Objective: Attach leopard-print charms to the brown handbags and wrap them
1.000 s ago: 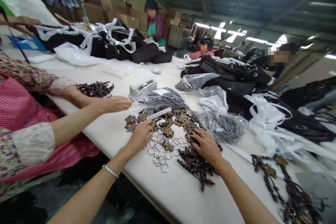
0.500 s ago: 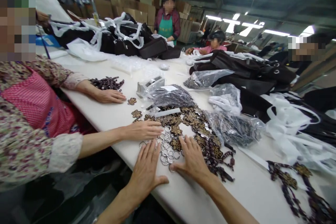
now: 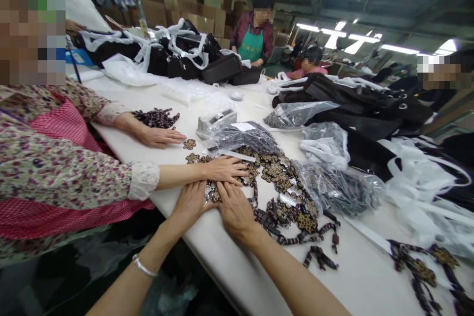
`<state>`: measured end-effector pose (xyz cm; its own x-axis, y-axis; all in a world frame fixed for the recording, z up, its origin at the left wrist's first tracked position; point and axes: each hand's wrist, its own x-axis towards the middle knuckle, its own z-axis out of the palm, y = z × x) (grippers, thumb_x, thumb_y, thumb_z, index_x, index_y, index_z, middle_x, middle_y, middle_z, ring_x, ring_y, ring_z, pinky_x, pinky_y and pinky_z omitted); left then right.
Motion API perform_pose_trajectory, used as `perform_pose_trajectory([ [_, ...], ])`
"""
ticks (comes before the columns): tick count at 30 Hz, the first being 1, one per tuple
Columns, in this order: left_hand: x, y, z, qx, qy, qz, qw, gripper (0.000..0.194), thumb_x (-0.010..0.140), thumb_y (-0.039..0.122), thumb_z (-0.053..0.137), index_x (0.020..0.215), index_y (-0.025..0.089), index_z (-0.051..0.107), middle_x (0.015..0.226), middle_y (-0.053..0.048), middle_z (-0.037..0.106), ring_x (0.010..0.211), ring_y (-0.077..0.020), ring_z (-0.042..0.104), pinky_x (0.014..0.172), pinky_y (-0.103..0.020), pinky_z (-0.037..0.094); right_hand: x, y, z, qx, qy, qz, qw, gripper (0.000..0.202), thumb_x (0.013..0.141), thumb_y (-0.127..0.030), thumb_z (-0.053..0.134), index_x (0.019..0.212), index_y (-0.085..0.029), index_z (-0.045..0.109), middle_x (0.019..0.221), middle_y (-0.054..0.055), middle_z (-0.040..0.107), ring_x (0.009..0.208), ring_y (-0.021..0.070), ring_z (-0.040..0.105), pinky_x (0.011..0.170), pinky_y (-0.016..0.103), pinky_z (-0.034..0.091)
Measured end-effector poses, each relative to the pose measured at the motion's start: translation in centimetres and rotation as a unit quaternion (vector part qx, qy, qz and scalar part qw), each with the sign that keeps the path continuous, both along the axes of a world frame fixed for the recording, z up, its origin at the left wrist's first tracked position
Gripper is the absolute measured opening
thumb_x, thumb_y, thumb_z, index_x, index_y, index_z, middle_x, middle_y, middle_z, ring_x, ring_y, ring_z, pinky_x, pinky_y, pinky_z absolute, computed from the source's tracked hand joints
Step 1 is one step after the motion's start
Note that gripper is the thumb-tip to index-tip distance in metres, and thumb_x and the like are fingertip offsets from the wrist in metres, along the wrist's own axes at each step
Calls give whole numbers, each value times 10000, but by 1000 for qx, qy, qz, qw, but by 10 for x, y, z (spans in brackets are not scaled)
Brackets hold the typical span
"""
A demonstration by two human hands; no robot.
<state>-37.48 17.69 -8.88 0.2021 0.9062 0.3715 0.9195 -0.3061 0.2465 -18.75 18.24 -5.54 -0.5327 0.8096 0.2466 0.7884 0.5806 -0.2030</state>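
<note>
My left hand (image 3: 190, 205) lies on the table edge with its fingers stretched forward, holding nothing I can see. Close beside it, my right hand (image 3: 237, 210) rests palm down, fingers extended, on the near side of the pile. Silver metal rings (image 3: 209, 191) show in the gap between my two hands; most are covered. Leopard-print flower-shaped pieces (image 3: 276, 173) spread out beyond and to the right of my fingers. Strands of dark brown beads (image 3: 274, 222) lie right of my right hand. A co-worker's hand (image 3: 224, 169) reaches flat across just past my fingertips.
The co-worker's other hand (image 3: 159, 137) rests near a heap of dark beads (image 3: 159, 117). A tape dispenser (image 3: 217, 122), plastic bags of dark parts (image 3: 246, 137) and black bags with white wrapping (image 3: 355, 103) stand farther back. More people work behind the table.
Both my hands have moved left and closer together, sweeping the rings between them. The co-worker's near hand has moved right over the flower pieces. A bead strand now lies apart at the right.
</note>
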Motion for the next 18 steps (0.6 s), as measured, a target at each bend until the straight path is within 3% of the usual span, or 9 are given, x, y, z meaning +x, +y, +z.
perform_pose_trajectory([
  [4, -19, 32, 11, 14, -38, 24, 999, 629, 861, 408, 622, 1357, 77, 423, 1379, -244, 511, 1327, -348, 447, 1085, -495, 377, -24, 22, 6, 2, 54, -9, 998, 544, 932, -293, 513, 1455, -200, 392, 1442, 127, 484, 1341, 287, 399, 1131, 503, 288],
  [8, -25, 32, 17, 71, -66, 111, 989, 473, 899, 413, 571, 1227, 76, 520, 1240, -231, 604, 1218, -350, 536, 1018, -501, 438, -15, 22, 15, 8, 113, -31, 993, 682, 893, -429, 579, 1472, -147, 355, 1508, 164, 387, 1397, 302, 323, 1134, 498, 288],
  [11, -16, 10, 13, 101, -48, 149, 983, 505, 918, 435, 533, 1281, 85, 498, 1337, -239, 547, 1293, -370, 472, 1070, -558, 373, 23, 5, 20, 7, 96, -58, 994, 639, 894, -439, 579, 1440, -150, 414, 1484, 168, 420, 1365, 306, 374, 1122, 497, 312],
  [14, 7, -23, 9, 89, -19, 159, 983, 542, 931, 420, 513, 1363, 99, 451, 1460, -238, 436, 1385, -387, 359, 1117, -607, 283, 73, -21, 19, 6, 34, -35, 999, 521, 899, -406, 587, 1368, -193, 515, 1439, 144, 485, 1318, 298, 434, 1123, 514, 311],
  [18, 46, -56, 8, 55, -12, 47, 997, 525, 953, 357, 483, 1419, 126, 409, 1509, -185, 398, 1424, -316, 324, 1147, -532, 303, 126, -58, 12, 29, 5, -51, 998, 452, 918, -330, 575, 1353, -215, 535, 1415, 122, 517, 1259, 274, 491, 1079, 486, 375],
])
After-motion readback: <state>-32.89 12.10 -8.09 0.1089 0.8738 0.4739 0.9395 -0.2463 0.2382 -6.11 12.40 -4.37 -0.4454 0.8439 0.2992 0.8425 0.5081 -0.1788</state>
